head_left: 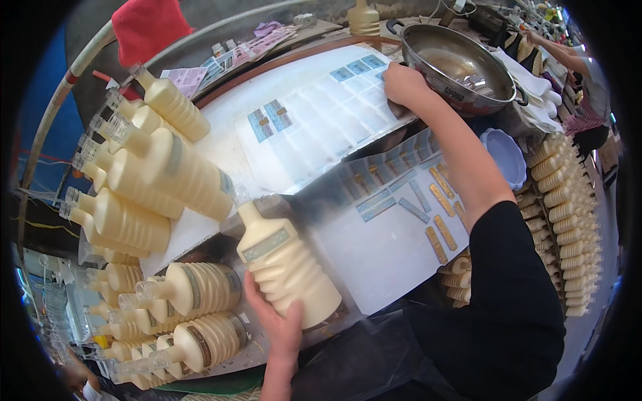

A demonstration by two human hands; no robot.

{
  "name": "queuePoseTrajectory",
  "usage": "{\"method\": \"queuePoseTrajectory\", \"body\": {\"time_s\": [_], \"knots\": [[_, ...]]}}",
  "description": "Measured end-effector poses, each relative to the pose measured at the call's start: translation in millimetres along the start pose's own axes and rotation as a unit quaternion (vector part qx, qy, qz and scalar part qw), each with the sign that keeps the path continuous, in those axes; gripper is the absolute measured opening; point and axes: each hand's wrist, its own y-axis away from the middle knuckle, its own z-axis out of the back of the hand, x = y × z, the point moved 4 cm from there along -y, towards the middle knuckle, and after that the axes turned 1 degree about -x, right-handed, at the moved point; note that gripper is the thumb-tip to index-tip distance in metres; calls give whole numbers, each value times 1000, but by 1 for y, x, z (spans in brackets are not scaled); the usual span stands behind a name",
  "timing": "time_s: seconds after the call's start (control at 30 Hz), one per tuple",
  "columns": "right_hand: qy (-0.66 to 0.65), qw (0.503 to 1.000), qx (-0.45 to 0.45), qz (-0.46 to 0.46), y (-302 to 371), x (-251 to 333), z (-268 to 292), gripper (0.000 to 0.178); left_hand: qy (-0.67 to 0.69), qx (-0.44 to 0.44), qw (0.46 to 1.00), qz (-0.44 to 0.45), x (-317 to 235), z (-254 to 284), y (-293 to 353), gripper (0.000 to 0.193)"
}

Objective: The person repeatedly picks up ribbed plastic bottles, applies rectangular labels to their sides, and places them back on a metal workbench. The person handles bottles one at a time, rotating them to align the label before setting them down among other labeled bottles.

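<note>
My left hand [279,327] is wrapped around the lower side of a cream ribbed bottle [294,274], which leans with its neck pointing up and left. A pale blue-grey label band [265,244] crosses the bottle's shoulder. Stretched far forward, my right hand [404,87] has its fingers curled at the right end of a white backing sheet [301,127], beside the last blue labels [361,65]. Its fingertips are mostly hidden, so what they pinch is not visible. Two more blue labels with brown centres [269,120] remain at the sheet's left.
Cream bottles with clear necks [154,160] crowd the left, and more lie stacked below. A wide metal pan [461,67] stands beyond my right hand, near a lavender basin [503,157]. Gold and blue label strips [438,237] lie on a lower white sheet. Another person [582,80] works at far right.
</note>
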Motion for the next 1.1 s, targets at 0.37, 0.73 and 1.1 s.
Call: {"method": "queuePoseTrajectory", "body": {"time_s": [0.37,0.73,1.1], "knots": [[-91,936,-246,235,144,29,0,26,5,-28,999,17,1,0,3,102],[-518,849,-2,109,242,112,17,15,13,-54,998,-15,19,13,25,68],[-209,826,-287,437,373,223,46,14,87,-51,994,31,3,16,15,63]]}}
